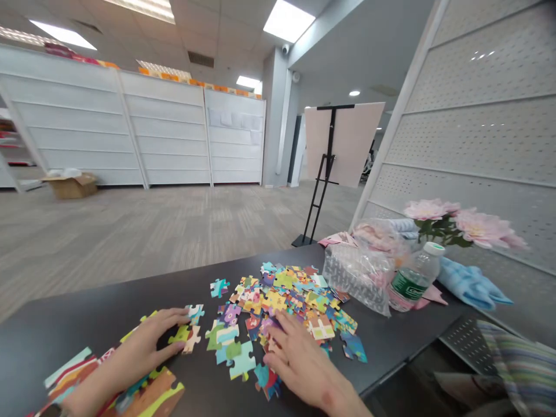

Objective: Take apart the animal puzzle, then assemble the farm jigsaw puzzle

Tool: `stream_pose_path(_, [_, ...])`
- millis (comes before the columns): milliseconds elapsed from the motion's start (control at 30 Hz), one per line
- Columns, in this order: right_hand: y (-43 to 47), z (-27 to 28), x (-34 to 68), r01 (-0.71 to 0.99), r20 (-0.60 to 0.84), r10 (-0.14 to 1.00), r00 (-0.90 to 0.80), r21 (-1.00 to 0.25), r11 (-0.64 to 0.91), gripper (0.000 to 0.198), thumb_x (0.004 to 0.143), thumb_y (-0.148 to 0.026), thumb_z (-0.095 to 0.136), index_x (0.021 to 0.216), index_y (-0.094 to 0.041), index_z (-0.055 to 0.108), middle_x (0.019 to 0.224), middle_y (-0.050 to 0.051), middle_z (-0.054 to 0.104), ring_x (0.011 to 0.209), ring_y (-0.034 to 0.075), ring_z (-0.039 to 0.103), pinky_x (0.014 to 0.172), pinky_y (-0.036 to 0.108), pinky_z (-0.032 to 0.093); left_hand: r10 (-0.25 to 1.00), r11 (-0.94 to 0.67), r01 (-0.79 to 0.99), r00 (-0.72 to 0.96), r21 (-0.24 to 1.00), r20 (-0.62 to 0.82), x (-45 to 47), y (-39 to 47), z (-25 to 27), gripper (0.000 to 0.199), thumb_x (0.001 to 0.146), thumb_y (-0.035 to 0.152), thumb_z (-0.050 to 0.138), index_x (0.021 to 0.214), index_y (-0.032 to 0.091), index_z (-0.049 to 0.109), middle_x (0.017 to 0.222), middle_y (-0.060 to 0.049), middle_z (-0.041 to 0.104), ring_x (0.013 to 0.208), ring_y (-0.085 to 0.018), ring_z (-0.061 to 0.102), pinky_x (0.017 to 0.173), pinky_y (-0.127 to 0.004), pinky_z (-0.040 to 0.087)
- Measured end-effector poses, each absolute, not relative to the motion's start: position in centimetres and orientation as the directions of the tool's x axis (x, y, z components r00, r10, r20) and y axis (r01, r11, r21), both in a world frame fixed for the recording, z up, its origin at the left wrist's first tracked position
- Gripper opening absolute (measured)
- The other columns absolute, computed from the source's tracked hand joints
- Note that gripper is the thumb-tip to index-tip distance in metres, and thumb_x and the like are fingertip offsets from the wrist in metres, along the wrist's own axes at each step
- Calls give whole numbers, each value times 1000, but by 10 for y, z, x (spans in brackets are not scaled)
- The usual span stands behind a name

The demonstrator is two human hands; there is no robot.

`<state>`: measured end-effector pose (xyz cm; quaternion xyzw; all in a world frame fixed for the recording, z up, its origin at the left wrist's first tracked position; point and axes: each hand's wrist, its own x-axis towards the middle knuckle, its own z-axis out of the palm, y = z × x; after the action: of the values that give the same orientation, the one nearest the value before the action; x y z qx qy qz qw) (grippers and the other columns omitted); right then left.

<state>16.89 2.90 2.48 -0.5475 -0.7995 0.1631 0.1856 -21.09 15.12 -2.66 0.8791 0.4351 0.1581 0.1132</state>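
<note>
A loose pile of colourful jigsaw puzzle pieces (284,298) is spread over the dark table (130,292). My left hand (150,340) lies to the left of the pile, thumb and fingers apart. Its fingertips touch or nearly touch a small cluster of puzzle pieces (191,339). Under and beside my left forearm is a partly joined puzzle section (163,395), partly hidden by the arm. My right hand (297,359) rests palm down on the near side of the pile with its fingers spread, covering some pieces. No piece shows gripped in either hand.
Right of the pile are a clear plastic bag (358,275), a bottle with a green label (414,278), a blue cloth (471,282) and pink flowers (473,223). Beyond the table stand a black easel (319,185) and white shelving (169,130). A striped cushion (521,359) is at lower right.
</note>
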Motion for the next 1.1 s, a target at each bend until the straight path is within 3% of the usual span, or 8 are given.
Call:
stream_pose_path(100, [22,19,170,796,127,939,-319,-503,338,48,99,-42,53,145,-29,52,158,7,42,148,28,34,122,47,29,794,-605,724,578,331,188,-213,153,-30,42,90,55,62,124,33,70,137,-6,65,125,-30,62,105,-42,52])
stream_pose_path(233, [40,10,214,887,160,985,-60,-444,126,55,100,-49,46,149,-23,49,161,12,35,151,32,27,122,56,24,783,-621,713,580,324,224,-213,154,-32,42,89,55,63,125,34,70,137,-4,65,123,-30,63,104,-40,53])
stream_pose_path(333, [50,0,240,922,120,993,14,-386,33,63,99,-54,45,151,-19,46,160,13,36,151,33,26,123,56,21,777,-630,706,580,324,245,-213,153,-32,42,88,55,65,124,35,71,135,-3,67,122,-30,64,103,-39,54])
stream_pose_path(567, [38,-10,233,867,270,958,-91,-452,210,43,100,-45,47,134,-24,63,147,9,55,140,28,46,119,51,32,786,-617,715,541,329,298,-215,153,-38,41,85,55,68,122,39,71,133,0,68,119,-30,67,100,-39,57])
stream_pose_path(767, [37,-10,239,777,356,934,15,-592,213,39,103,-35,36,123,-25,68,128,11,68,120,27,61,105,47,48,784,-621,710,559,331,272,-215,152,-38,39,89,52,64,124,36,70,137,-3,65,122,-29,64,102,-40,55])
stream_pose_path(833, [39,-13,242,787,364,930,57,-589,182,40,102,-33,35,124,-24,68,131,11,65,123,27,59,107,48,46,787,-618,716,560,326,259,-215,152,-37,39,90,52,63,124,35,70,137,-4,65,123,-30,64,103,-40,55])
stream_pose_path(967, [45,-20,242,848,324,944,70,-518,115,47,91,-44,58,133,-25,64,144,10,57,136,33,48,116,57,34,779,-627,710,563,320,276,-214,151,-34,40,89,52,64,124,35,71,136,-4,66,121,-30,65,102,-39,55])
stream_pose_path(1100, [51,-23,243,779,369,914,172,-618,103,36,85,-44,63,116,-26,72,125,10,69,120,33,60,108,54,43,769,-639,701,569,318,292,-211,149,-29,39,89,51,64,124,34,71,136,-5,66,121,-30,65,101,-39,56])
